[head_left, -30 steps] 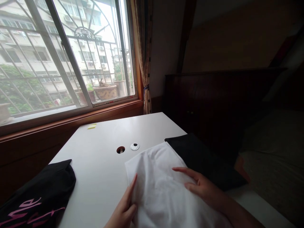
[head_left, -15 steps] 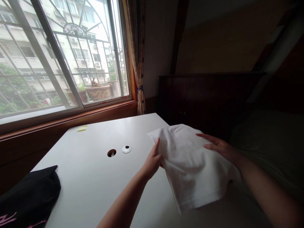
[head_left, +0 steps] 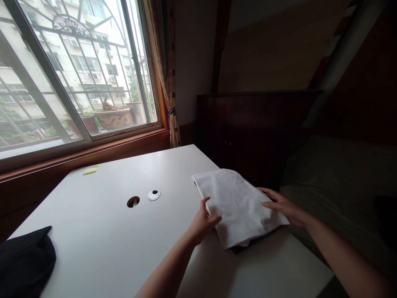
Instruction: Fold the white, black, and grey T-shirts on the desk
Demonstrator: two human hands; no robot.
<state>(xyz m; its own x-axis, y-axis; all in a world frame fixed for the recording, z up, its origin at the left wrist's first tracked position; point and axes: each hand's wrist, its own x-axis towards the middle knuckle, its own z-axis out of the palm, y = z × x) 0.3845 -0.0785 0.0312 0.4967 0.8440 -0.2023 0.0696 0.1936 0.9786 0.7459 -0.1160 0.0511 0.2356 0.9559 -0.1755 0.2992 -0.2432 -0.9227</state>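
Observation:
A folded white garment [head_left: 235,203] lies at the right side of the white table, its surface lightly creased. A dark layer or shadow shows under its near edge. My left hand [head_left: 201,223] is at the garment's left edge, thumb over the top and another finger raised along the side. At the right edge, my right hand [head_left: 290,209] has its thumb on the cloth and a finger stretched along the far side. The remaining fingers of both hands are mostly hidden. A black cloth [head_left: 27,260] with a smooth folded edge lies at the table's left.
The white table [head_left: 108,240] has a round cable hole [head_left: 133,202] and a loose round cover [head_left: 154,195] beside it. A yellow slip [head_left: 90,170] lies near the back edge. Beyond stand a barred window [head_left: 93,70], a tied curtain [head_left: 172,120] and a dark cabinet [head_left: 242,124].
The white garment has come down from a loose, hanging shape to a flatter, neater bundle on the table. Both hands have lowered with it. The view has turned slightly right.

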